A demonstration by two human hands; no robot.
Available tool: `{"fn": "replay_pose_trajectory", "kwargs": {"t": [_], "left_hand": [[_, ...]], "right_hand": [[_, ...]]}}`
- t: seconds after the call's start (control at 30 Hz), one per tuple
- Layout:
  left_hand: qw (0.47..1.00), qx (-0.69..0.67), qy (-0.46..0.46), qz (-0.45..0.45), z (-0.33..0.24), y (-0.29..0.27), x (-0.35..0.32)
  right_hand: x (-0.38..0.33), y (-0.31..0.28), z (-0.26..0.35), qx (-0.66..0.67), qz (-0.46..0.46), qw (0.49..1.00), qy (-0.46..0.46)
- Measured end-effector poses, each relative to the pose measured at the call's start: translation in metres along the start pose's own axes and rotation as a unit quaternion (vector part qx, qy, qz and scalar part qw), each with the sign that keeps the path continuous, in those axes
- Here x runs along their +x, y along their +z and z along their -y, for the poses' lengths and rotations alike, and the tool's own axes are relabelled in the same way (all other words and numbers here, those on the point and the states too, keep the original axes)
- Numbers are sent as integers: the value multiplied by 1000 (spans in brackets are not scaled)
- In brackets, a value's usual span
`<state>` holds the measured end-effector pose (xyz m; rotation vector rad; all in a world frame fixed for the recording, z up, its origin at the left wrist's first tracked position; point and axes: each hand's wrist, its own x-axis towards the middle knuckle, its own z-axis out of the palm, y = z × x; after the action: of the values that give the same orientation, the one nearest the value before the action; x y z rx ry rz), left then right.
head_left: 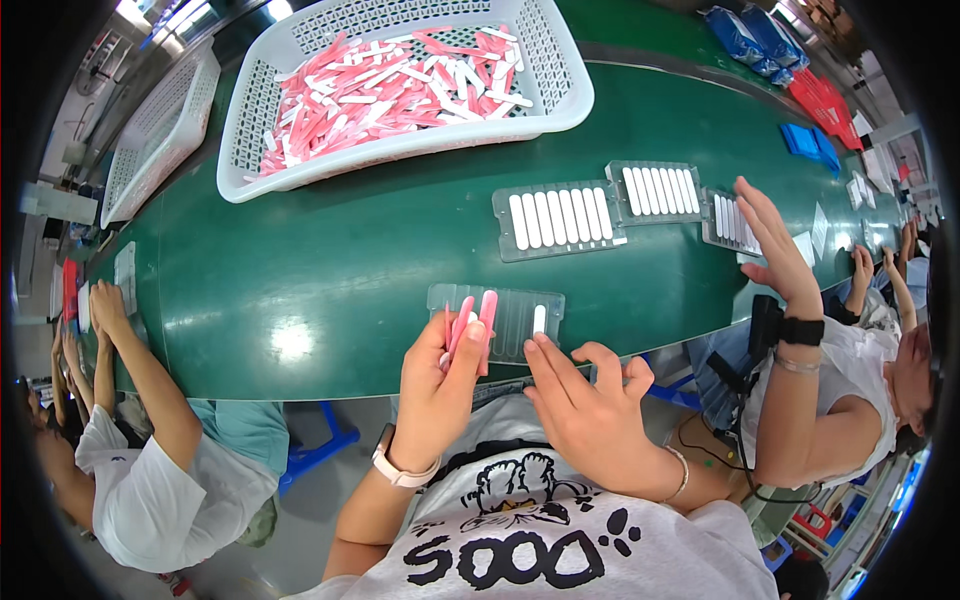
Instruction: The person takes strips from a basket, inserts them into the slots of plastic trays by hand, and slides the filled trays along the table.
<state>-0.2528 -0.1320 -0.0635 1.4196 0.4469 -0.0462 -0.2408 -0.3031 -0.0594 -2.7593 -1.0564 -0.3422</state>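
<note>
My left hand (437,385) grips a small bunch of pink sticks (470,325), held upright over a clear slotted tray (510,318) at the near edge of the green belt. One white stick (540,319) lies in a slot of that tray. Beside it my right hand (585,400) rests at the tray's near right corner, index finger touching the edge just below the white stick, holding nothing.
A white basket (560,85) of pink and white sticks stands at the back. Two filled trays (558,218) (658,190) lie on the green conveyor (330,270). A person's raised hand (775,250) hovers at right; another person (140,400) works at left. A second basket (160,130) sits far left.
</note>
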Motion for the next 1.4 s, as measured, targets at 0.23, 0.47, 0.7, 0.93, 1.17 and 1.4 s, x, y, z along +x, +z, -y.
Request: {"fn": "replay_pose_trajectory", "kwargs": {"t": [0.23, 0.47, 0.7, 0.93, 1.17, 1.4], "left_hand": [[999, 18, 33, -6, 6, -7, -5], [1000, 3, -8, -5, 1, -6, -13], [970, -80, -98, 208, -1, -1, -13], [962, -126, -130, 206, -2, -1, -14], [966, -135, -159, 153, 1, -4, -15], [953, -182, -163, 178, 2, -14, -16]], "right_hand": [[2, -8, -12, -98, 23, 990, -96], [-1, -15, -39, -101, 28, 988, -116], [24, -18, -43, 495, -1, 865, 79], [39, 8, -50, 650, 18, 750, 118], [65, -1, -79, 430, 187, 880, 81], [78, -1, -61, 321, 178, 930, 1]]}}
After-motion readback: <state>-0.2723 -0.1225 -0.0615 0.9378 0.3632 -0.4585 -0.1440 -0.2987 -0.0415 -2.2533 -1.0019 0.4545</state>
